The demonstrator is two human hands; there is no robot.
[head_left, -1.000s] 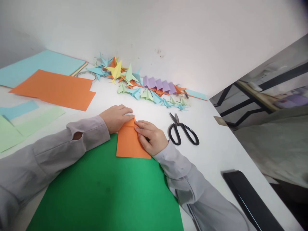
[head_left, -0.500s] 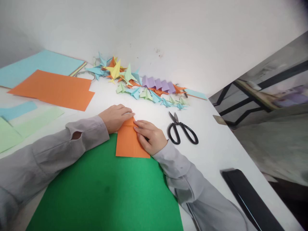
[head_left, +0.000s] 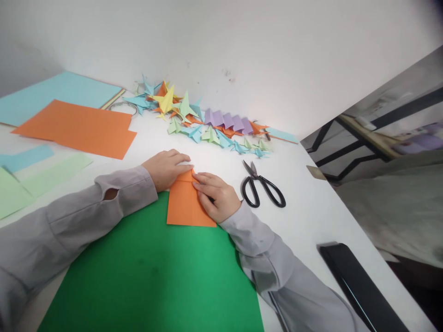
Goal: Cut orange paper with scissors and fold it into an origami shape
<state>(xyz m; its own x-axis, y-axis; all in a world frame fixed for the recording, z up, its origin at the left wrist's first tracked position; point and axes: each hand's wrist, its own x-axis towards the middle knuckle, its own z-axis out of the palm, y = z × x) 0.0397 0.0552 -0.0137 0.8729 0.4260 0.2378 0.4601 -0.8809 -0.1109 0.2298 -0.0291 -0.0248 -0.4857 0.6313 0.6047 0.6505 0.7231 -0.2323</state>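
Note:
A small sheet of orange paper (head_left: 188, 205) lies at the far edge of a large green sheet (head_left: 155, 272), with crease lines across and down it. My left hand (head_left: 168, 169) rests over its top left corner, fingers pointing right and pressing on the top edge. At the upper right side, my right hand (head_left: 218, 194) has its fingertips close together on the paper, near the tips of the left hand. Both hands hold the paper down between them; part of its top edge is hidden under the fingers.
Black-handled scissors (head_left: 258, 182) lie right of my hands. A long black case (head_left: 360, 286) sits near the table's right edge. Folded paper shapes (head_left: 194, 115) line the wall. Orange sheets (head_left: 83, 129), a blue stack (head_left: 58, 94) and green paper pieces (head_left: 51, 182) spread at left.
The fingers of my left hand have shifted very slightly at the paper's top edge. My right hand and the orange paper stay where they were.

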